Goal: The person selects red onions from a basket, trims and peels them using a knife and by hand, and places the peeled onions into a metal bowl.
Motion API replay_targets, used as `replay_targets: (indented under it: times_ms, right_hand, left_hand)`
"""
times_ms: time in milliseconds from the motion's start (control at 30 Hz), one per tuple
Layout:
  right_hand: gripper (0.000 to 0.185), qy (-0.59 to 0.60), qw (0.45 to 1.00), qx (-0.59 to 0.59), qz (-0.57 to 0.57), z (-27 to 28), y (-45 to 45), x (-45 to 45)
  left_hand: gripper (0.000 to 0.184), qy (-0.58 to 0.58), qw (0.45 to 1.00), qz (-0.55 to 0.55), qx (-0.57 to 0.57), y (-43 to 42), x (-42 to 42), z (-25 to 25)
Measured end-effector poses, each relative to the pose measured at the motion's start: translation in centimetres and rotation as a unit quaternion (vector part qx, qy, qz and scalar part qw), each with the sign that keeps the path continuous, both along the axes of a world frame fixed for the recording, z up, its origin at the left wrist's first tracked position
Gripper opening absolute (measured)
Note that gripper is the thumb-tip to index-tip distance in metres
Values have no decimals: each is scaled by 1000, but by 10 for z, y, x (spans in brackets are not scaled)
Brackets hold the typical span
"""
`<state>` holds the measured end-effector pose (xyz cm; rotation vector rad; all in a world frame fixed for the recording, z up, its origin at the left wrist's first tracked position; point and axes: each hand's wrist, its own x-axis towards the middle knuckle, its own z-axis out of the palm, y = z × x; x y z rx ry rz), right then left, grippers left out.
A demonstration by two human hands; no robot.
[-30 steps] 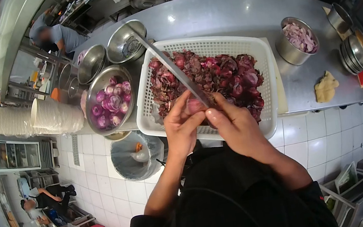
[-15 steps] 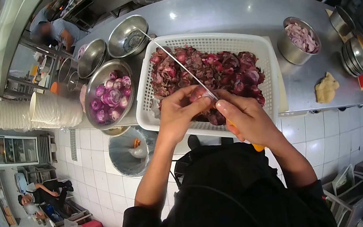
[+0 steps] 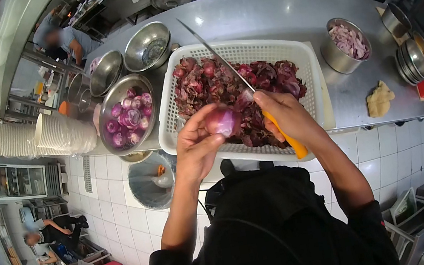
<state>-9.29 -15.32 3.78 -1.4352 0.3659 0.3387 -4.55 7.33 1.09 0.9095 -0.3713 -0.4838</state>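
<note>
My left hand [image 3: 196, 145] grips a red onion [image 3: 223, 121] with a pale, shiny patch on the side facing right. In my right hand [image 3: 291, 119] is a long knife [image 3: 218, 57] with a yellow handle, its blade slanting up and to the left. A loose piece of onion skin [image 3: 244, 99] shows by the blade, close to my right thumb. Both hands are over a white perforated basket [image 3: 293, 44] filled with red onions and dark papery skins [image 3: 205, 92].
Left of the basket stands a steel bowl of peeled onions [image 3: 129, 118], with steel bowls [image 3: 147, 46] behind it. A pot of cut onion [image 3: 348, 44] and a beige cloth [image 3: 380, 100] lie to the right. Below the counter is a lined bin [image 3: 148, 184]. Other people are farther off.
The knife has come away from the onion, and my hands have moved apart. The onion has turned and now shows a pale patch. A piece of skin is by the blade.
</note>
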Motion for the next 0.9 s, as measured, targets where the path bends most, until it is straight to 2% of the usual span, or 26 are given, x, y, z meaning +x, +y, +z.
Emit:
replay_targets:
  times_ms: [100, 200, 267, 367, 467, 567, 700, 767, 800, 900]
  right_hand:
    - [49, -10, 1000, -13, -10, -5, -4, 3]
    - [53, -19, 999, -26, -20, -6, -3, 3]
    - [56, -35, 997, -44, -43, -9, 0, 2]
    - [56, -64, 997, -40, 2, -6, -5, 0]
    - [61, 30, 998, -58, -8, -6, -7, 5]
    - [63, -3, 992, -112, -50, -6, -3, 3]
    - [65, -161, 968, -193, -23, -8, 15, -14]
    - [67, -200, 952, -232, 16, 14, 26, -25]
    - [70, -282, 927, -246, -8, 8, 34, -26]
    - [71, -269, 933, -238, 28, 14, 40, -33]
  left_hand:
    - [60, 56, 998, -1, -38, 2, 2, 6]
    - [58, 64, 998, 10, -7, 3, 6, 3]
    - [57, 53, 998, 33, -8, 1, 7, 1]
    - [54, 30, 998, 54, -4, -1, 9, -5]
    - [53, 33, 997, 76, 5, -3, 9, -4]
    - [53, -12, 992, 106, 69, -8, 8, -4]
    - [49, -44, 979, 149, 132, -20, 3, -1]
    - [43, -30, 979, 156, 129, -25, 0, 1]
    - [40, -24, 979, 160, 127, -27, 0, 2]
    - [34, -1, 986, 141, 94, -32, -5, 6]
